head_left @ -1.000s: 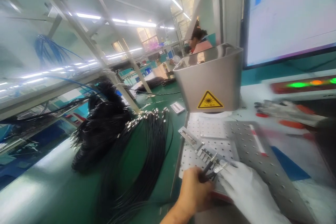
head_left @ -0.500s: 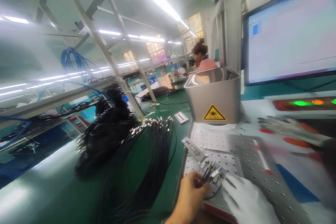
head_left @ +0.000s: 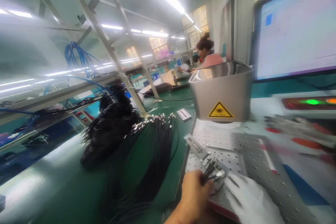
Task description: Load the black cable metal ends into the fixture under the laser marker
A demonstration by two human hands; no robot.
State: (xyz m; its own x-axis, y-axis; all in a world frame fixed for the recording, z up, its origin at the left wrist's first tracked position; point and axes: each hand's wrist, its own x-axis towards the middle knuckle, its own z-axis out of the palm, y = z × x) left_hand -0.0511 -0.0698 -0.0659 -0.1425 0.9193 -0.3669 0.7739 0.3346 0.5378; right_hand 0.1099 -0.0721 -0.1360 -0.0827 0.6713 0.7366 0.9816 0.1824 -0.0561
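Observation:
My bare left hand [head_left: 195,190] is closed around several black cables [head_left: 209,170], their metal connector ends pointing up and away from me. In a white glove, my right hand [head_left: 248,196] is just to the right, its fingertips bent in at a silvery cable connector [head_left: 219,174]; the thumb is hidden. Both hands are over the near edge of a perforated metal plate [head_left: 236,162]. Just beyond the held connectors lies a small metal fixture [head_left: 195,145], set at a slant on the plate.
A large bundle of black cables with metal ends [head_left: 157,154] lies on the green table [head_left: 65,182] at left, beside a heaped coil [head_left: 109,129]. Behind the plate stands a metal housing [head_left: 220,91] with a warning label. A marker [head_left: 268,155], gloves [head_left: 296,129] and monitor [head_left: 296,28] are right.
The view has shifted slightly, moving the surroundings to the right in the picture. My left hand still holds the cables, and my right hand stays close beside it at the connectors.

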